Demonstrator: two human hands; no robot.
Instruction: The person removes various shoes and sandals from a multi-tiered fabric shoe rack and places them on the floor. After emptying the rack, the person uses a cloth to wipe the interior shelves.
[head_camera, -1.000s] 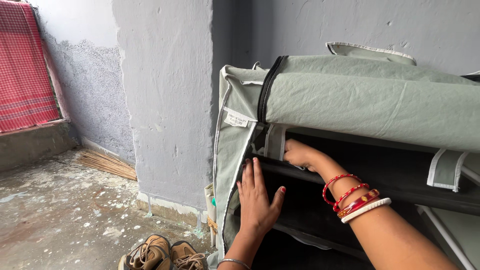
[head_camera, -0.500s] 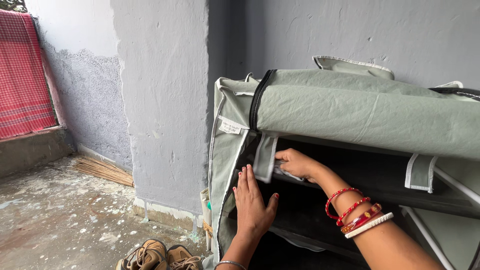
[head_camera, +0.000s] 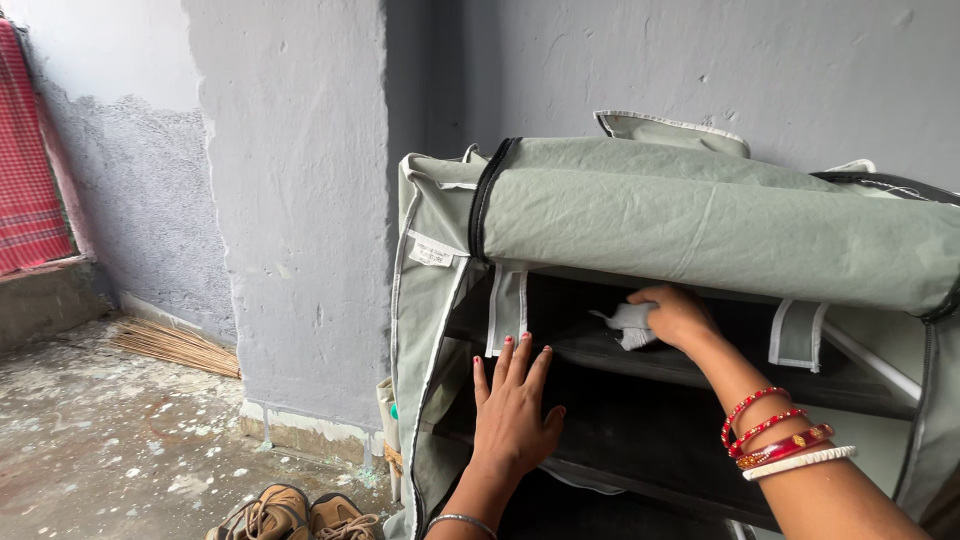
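Right hand (head_camera: 680, 315) clenched around a pale cloth (head_camera: 630, 322) on the upper dark shelf (head_camera: 700, 368) inside the grey-green fabric rack (head_camera: 700, 215); cloth sticks out leftward from the fist. Left hand (head_camera: 513, 415) flat, fingers spread, against the lower shelf front, below-left of the cloth

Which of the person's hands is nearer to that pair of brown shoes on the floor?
The left hand. It rests flat against the rack's open front, above and right of the shoes. The right hand is higher and farther right, on the upper shelf, holding a grey cloth.
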